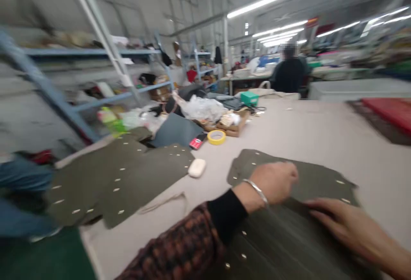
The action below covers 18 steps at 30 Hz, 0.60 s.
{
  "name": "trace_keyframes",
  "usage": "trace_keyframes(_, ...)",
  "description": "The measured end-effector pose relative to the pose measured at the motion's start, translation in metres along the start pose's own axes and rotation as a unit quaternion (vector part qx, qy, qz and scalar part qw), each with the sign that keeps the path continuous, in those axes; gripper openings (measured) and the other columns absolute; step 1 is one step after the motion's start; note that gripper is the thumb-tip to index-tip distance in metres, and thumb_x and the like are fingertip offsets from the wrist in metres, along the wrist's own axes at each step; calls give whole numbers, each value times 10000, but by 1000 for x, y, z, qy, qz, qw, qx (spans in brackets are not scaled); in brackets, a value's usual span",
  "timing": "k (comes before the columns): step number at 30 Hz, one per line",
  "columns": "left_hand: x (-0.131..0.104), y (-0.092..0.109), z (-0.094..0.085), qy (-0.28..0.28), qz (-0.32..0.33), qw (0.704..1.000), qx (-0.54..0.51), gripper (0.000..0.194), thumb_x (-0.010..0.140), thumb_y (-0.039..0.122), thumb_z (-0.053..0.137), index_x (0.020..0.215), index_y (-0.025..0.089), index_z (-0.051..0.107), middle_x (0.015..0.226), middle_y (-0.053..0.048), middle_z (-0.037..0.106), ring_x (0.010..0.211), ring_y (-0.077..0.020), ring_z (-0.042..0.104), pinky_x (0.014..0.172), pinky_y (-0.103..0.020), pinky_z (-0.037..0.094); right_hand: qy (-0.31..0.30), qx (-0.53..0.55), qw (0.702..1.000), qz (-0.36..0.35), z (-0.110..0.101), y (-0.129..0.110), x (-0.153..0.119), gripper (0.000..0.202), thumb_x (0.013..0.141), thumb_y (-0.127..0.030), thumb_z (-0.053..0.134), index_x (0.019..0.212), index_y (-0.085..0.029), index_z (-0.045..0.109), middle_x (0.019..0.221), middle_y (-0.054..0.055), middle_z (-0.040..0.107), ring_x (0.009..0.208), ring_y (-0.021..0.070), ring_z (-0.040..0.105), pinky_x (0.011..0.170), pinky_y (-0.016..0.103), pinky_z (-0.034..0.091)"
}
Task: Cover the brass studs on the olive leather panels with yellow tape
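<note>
My left hand (pixel 272 180), with a silver bangle at the wrist, is closed above a dark olive sheet piece (pixel 305 177) with small pale marks along its edges. Whatever its fingers hold is hidden. A darker, motion-smeared olive piece (pixel 285 237) lies nearer to me and overlaps the first. My right hand (pixel 349 224) rests on this nearer piece at the right, fingers stretched out along it. More olive pieces (pixel 141 177) with pale marks lie on the left of the table, beside a rounded white block (pixel 197 168).
On the pale table (pixel 321 126) are a yellow tape roll (pixel 216 137), a red-and-black packet (pixel 198 141), a cardboard tray (pixel 236 128), a green box (pixel 249 98) and plastic bags (pixel 202 108). Blue shelving (pixel 96 52) stands left. A person (pixel 290 72) is farther back; another person's legs (pixel 25 190) show left.
</note>
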<state>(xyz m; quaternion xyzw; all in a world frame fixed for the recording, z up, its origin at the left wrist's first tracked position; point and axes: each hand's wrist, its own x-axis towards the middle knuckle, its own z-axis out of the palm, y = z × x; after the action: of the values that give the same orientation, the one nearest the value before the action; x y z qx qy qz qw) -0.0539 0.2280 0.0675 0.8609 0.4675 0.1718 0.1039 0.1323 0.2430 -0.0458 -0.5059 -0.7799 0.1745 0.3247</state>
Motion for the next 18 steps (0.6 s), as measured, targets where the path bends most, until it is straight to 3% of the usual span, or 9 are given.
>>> trace_keyframes(1, 5, 7, -8, 36, -2, 999, -4, 144, 920, 193, 408, 941, 206, 550, 940, -24, 657, 865, -148, 598, 753, -254, 463, -84, -28, 996, 17, -24, -1, -12, 199, 720, -378, 576, 816, -338, 746, 850, 110, 721, 758, 228, 658, 707, 342, 465)
trace_keyframes(2, 11, 12, -14, 63, -1, 998, -3, 131, 921, 197, 414, 933, 207, 544, 916, -18, 653, 847, -151, 595, 753, -262, 458, -130, -48, 990, 26, -40, -7, -21, 243, 769, -329, 524, 889, -324, 735, 912, 77, 721, 839, 229, 649, 762, 343, 463)
trace_keyframes(4, 21, 20, -13, 93, 6, 996, 3, 109, 918, 203, 425, 919, 208, 534, 922, -16, 644, 844, -156, 589, 755, -266, 448, -158, -83, 983, 27, -52, -23, -28, 284, 816, -256, 474, 958, -276, 719, 940, 52, 715, 900, 225, 621, 810, 338, 448)
trace_keyframes(7, 32, 25, 10, 63, -42, 996, 44, 150, 919, 158, 385, 937, 204, 527, 921, -30, 645, 868, -169, 598, 753, -271, 440, -154, -111, 982, 23, -48, -41, -27, 285, 834, -193, 479, 1001, -244, 705, 930, 41, 706, 904, 205, 598, 825, 308, 430)
trace_keyframes(11, 31, 12, 49, -5, -76, 994, 77, 168, 910, 151, 382, 947, 202, 538, 831, -51, 658, 808, -211, 626, 670, -296, 445, -141, -102, 985, 22, -47, -43, -33, 279, 846, -185, 494, 1021, -246, 703, 917, 36, 702, 898, 195, 594, 827, 298, 428)
trace_keyframes(14, 20, 1, 62, -35, -78, 993, 81, 161, 903, 158, 393, 944, 209, 540, 796, -54, 659, 766, -229, 632, 632, -303, 439, -123, -37, 991, 40, -58, -27, -35, 280, 836, -184, 501, 1020, -242, 704, 955, 28, 706, 918, 186, 610, 847, 295, 440)
trace_keyframes(18, 7, 2, 60, -72, -62, 992, 87, 160, 920, 195, 375, 958, 216, 530, 812, -55, 654, 777, -236, 624, 672, -328, 438, -30, 33, 987, 153, -82, 12, -30, 275, 820, -216, 498, 1004, -202, 702, 1004, 43, 710, 935, 198, 637, 857, 320, 464)
